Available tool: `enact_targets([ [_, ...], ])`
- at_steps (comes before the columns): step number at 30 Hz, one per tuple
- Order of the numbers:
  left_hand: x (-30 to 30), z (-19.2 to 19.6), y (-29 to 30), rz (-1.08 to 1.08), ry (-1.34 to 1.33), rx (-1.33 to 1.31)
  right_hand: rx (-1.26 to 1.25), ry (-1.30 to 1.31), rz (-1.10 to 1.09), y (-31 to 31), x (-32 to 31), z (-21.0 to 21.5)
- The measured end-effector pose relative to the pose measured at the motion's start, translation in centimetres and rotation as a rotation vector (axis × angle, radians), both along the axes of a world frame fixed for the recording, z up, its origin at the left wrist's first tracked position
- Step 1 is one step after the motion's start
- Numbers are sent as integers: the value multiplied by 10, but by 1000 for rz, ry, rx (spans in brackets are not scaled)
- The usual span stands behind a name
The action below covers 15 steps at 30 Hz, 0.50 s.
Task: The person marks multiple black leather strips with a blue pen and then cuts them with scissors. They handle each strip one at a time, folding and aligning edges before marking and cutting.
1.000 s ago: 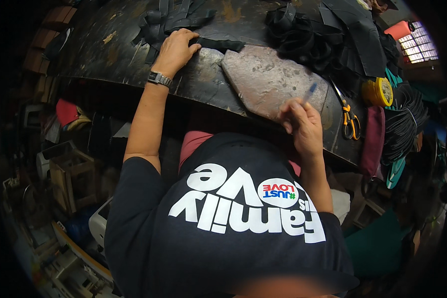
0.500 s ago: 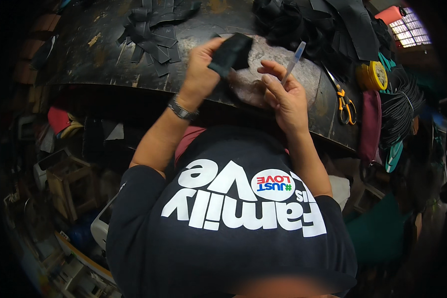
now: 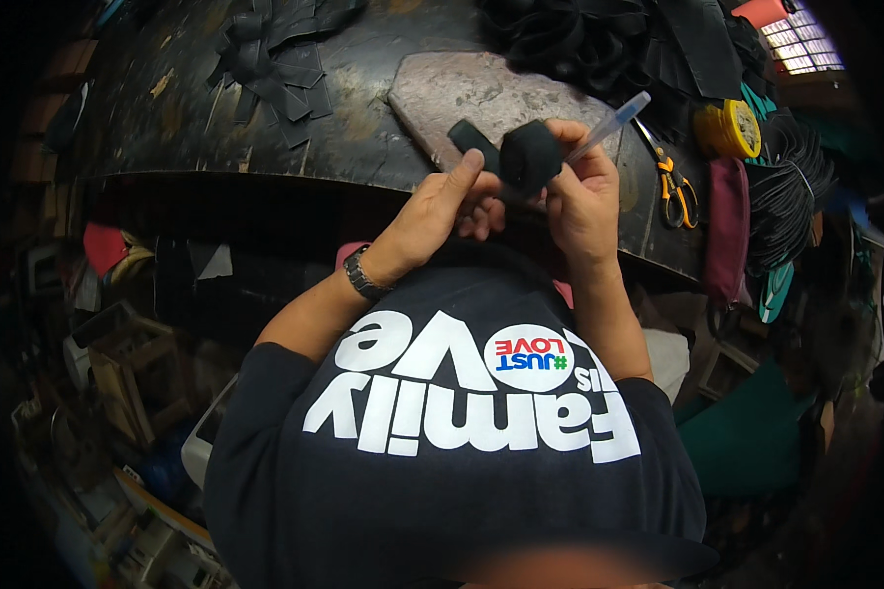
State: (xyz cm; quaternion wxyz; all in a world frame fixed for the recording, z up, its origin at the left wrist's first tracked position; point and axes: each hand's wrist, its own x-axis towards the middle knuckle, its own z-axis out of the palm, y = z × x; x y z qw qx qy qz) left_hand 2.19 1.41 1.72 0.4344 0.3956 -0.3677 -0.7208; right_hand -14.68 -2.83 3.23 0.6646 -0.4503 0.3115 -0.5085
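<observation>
A bent strip of black material (image 3: 531, 159), perhaps leather or rubber, is held between my two hands above the front edge of the bench. My left hand (image 3: 440, 209) is closed on its left end, the thumb pressed against it and the other fingers curled below. The right end is pinched by my right hand (image 3: 585, 191). A translucent pen with a blue end (image 3: 617, 122) also sits in that right hand, pointing up and to the right. Behind the strip, a flat greyish stone slab (image 3: 442, 83) lies on the bench.
The dark, worn bench (image 3: 354, 133) carries cut black strips (image 3: 275, 74) at left and a heap of black pieces (image 3: 570, 39) behind the slab. To the right are orange-handled scissors (image 3: 674, 187), a yellow tub (image 3: 722, 131), a maroon pouch (image 3: 727, 231) and bundled black cords (image 3: 788, 187).
My right hand has moved up to the black strip and grips it, still with the pen. My left hand has come lower and nearer my body. The strip has shifted right and turned.
</observation>
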Motion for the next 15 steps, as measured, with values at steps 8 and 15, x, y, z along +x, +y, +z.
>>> enact_targets([
  [8,-2,-16,-9,152,209,-37,-403,473,134,15,-8,18],
  [15,-11,-29,-4,24,395,-173,-525,646,-36,19,-6,23],
])
